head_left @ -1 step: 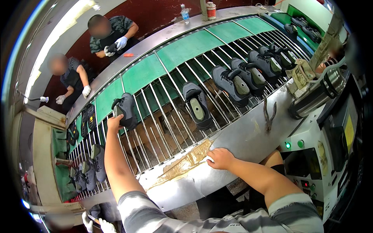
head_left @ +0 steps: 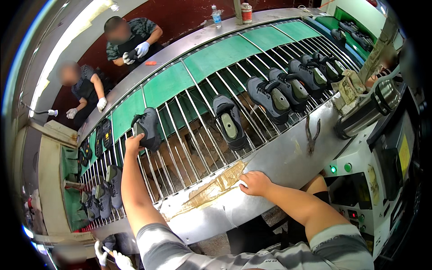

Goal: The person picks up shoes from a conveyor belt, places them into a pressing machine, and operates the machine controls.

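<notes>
In the head view, the grip of your left hand [head_left: 134, 143] is closed around the lower end of a grey shoe [head_left: 150, 127]. This shoe is at the left part of the rack, above the metal rods [head_left: 198, 137]; I cannot tell if the rods carry some of its weight. Your left arm is reaching far forward, and the green sheet [head_left: 168, 85] lies just behind the shoe.

Your right hand [head_left: 257, 183] lies on the near metal tabletop [head_left: 288, 157]. Its fingers are curled inward like a loose fist, and I cannot tell whether something small is inside. It is just beside a strip of brown tape [head_left: 213, 186], which is stuck along the tabletop.

Between your two hands, but farther from you than the right one, a second shoe [head_left: 228, 123] stands alone on the rods. To the right of it, a row of four shoes [head_left: 270, 101] stands close together. To the left of your arm there is a group of grey shoes [head_left: 112, 186] near the end of the rack.

On the tabletop at your right lie pliers [head_left: 312, 138], and near them is a steel flask [head_left: 371, 108], tilted. A green lamp [head_left: 333, 169] shines on the machine panel. Across the rack, a co-worker with pale gloves [head_left: 142, 49] holds a dark object [head_left: 132, 54].
</notes>
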Demonstrator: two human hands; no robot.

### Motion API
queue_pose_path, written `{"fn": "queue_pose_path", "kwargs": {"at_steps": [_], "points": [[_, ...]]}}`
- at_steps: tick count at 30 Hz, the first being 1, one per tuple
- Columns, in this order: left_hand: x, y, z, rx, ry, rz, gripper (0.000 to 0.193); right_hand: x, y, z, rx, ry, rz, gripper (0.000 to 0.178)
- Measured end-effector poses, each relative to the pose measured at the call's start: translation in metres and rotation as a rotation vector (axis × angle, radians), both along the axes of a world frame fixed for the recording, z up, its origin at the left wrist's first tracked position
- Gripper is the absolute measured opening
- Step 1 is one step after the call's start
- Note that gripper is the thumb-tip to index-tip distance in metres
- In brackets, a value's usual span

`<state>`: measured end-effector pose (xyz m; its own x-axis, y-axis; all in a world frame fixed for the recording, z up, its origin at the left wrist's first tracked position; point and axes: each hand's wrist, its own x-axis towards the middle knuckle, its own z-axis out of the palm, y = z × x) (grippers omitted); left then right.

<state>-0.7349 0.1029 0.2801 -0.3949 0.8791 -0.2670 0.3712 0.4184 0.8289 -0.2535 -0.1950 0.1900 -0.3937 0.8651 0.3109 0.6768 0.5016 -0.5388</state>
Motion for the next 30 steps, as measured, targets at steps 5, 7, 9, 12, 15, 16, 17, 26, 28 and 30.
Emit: {"fn": "queue_pose_path", "kwargs": {"at_steps": [5,7,9,12,15,16,17,26,28,30], "points": [[0.044,-0.133,0.035,-0.105,-0.321,-0.049,0.039,0.000,-0.006,0.001,-0.084,-0.023,-0.022,0.022],[0.067,-0.204,0.028,-0.070,-0.484,0.004,0.029,-0.004,-0.008,0.007,-0.088,-0.039,-0.058,0.024],[0.097,-0.275,0.016,-0.070,-0.588,-0.034,0.028,-0.003,-0.013,0.009,-0.080,-0.059,-0.075,0.024],[0.161,-0.379,0.019,-0.053,-0.733,-0.056,0.036,-0.009,-0.024,-0.001,-0.074,0.023,-0.178,0.024],[0.200,-0.444,0.012,0.050,-0.741,-0.028,0.030,-0.030,-0.043,-0.019,-0.305,0.523,-0.459,0.027],[0.214,-0.463,0.025,0.045,-0.820,-0.022,0.029,-0.040,-0.063,-0.025,-0.507,0.859,-0.545,0.030],[0.227,-0.478,0.038,-0.010,-0.880,0.007,0.027,-0.050,-0.083,-0.020,-0.861,1.378,-0.479,0.038],[0.311,-0.591,0.027,0.017,-0.803,-0.343,0.025,0.050,-0.251,0.108,-1.272,1.837,-0.076,0.063],[0.336,-0.599,0.044,-0.048,-0.793,-0.418,0.026,0.078,-0.270,0.112,-1.044,1.787,-0.043,0.066],[0.384,-0.607,0.059,0.006,-0.910,-0.563,0.026,0.123,-0.301,0.128,-0.823,1.808,-0.034,0.069]]}}
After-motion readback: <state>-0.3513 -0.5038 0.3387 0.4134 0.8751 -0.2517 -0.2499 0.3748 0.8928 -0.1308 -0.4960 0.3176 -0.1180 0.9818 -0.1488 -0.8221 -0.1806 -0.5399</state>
